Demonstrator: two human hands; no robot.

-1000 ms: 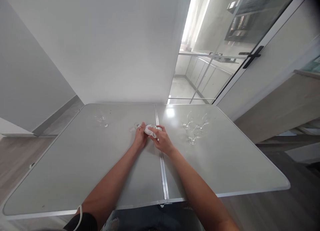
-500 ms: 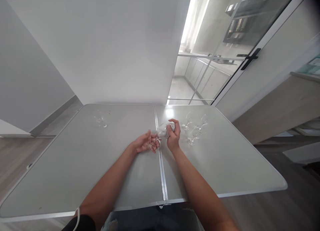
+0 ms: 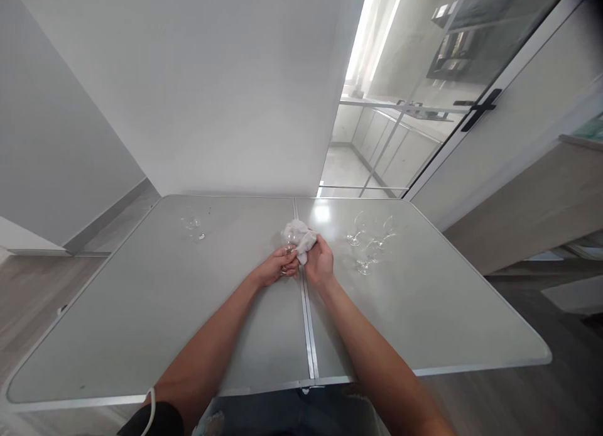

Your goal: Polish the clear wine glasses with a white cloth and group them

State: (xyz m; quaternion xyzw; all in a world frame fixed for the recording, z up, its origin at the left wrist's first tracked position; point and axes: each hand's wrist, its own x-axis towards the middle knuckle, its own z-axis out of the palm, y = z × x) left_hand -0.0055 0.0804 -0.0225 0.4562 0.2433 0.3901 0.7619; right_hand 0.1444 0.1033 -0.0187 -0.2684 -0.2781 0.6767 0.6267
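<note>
Near the table's centre seam, my left hand point(image 3: 279, 266) is closed round the stem of a clear wine glass point(image 3: 289, 237), its bowl pointing up and away from me. A white cloth point(image 3: 304, 242) covers the right side of the bowl. My right hand point(image 3: 320, 260) holds this cloth against the glass, with its fingers partly hidden behind the cloth. Right of my hands stand several more clear stemmed glasses point(image 3: 363, 266) close together. Another clear glass point(image 3: 193, 225) is far to the left on the table; its outline is faint.
The grey folding table point(image 3: 155, 323) has a metal seam point(image 3: 308, 335) down its middle and a metal rim. A white wall point(image 3: 226, 97) rises behind it. To the back right is a glass door with a black handle point(image 3: 481, 109), and a wooden shelf point(image 3: 527, 203) stands at the right.
My right hand has moved down and turned, drawing part of the cloth out of the bowl and over its outside. The fingers of my left hand have closed more tightly on the stem.
</note>
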